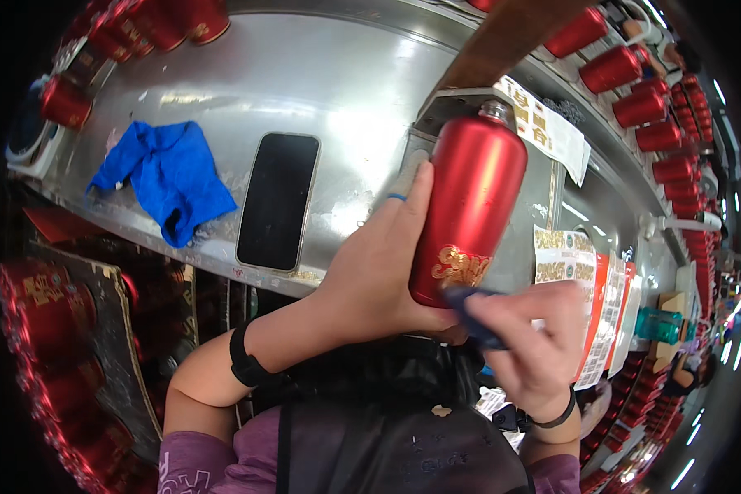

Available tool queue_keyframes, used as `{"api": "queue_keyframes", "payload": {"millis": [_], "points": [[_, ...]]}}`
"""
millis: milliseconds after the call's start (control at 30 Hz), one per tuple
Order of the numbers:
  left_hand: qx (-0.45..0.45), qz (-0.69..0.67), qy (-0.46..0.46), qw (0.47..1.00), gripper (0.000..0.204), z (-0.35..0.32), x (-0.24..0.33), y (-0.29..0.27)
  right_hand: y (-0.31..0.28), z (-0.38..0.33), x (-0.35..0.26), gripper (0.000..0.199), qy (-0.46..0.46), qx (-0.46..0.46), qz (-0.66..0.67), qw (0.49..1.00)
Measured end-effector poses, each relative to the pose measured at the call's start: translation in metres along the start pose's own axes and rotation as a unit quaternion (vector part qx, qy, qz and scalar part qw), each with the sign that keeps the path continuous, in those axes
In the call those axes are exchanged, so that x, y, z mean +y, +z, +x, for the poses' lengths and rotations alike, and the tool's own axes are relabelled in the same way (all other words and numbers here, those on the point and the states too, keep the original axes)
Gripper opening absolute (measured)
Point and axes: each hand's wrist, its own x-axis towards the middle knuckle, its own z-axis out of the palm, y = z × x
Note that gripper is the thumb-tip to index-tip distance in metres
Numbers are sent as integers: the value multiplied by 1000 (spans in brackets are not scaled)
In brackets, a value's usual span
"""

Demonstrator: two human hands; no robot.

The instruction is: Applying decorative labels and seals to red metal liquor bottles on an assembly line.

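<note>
The left hand grips one red bottle upright by its side; the right hand pinches a small dark blue cloth against the bottle's base. On the steel counter lie one black phone and one blue rag. Rows of red bottles, too many to count, line the far edge.

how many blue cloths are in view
2. A crumpled blue cloth lies on the metal counter, left of the black phone. A darker blue cloth is pinched in the right hand against the red bottle. Others may be hidden.
</note>
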Motion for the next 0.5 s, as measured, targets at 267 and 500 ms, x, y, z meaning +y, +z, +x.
{"api": "queue_keyframes", "payload": {"millis": [267,500], "points": [[13,-3,-25,1000,129,-4,6,0,-1,11,-8,56,25,-41,-69,996],[10,10,-20,1000,139,-6,3,-2,2,27,2,34,71,-76,25,994]]}}
